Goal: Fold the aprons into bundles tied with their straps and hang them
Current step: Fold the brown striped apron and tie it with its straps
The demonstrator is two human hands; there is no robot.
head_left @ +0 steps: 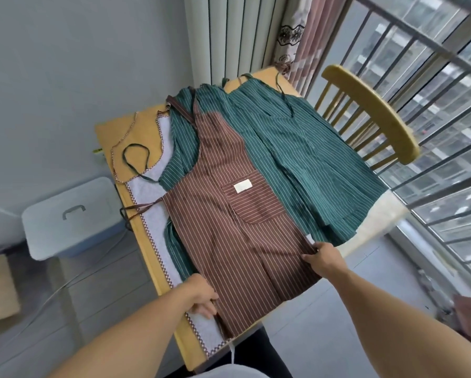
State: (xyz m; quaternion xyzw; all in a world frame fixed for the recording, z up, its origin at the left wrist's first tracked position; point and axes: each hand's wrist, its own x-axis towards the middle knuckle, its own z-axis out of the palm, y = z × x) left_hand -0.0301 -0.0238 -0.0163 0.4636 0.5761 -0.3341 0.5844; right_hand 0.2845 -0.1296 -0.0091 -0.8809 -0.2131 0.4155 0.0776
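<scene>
We reached both forearms forward over the near edge of the wooden table (pixel 106 132), the brown striped apron (pixel 228 214) spread flat between and beyond our hands. Our left hand (pixel 201 296) gripped the apron's left hem with curled fingers, just beside the white apron (pixel 152 214) lying underneath. Our right hand (pixel 321 255) pinched the right side edge, fingers folded onto the cloth. Past our right hand lay the green striped aprons (pixel 310 148), partly under the brown one. A brown strap (pixel 138 207) trailed ahead of our left hand.
</scene>
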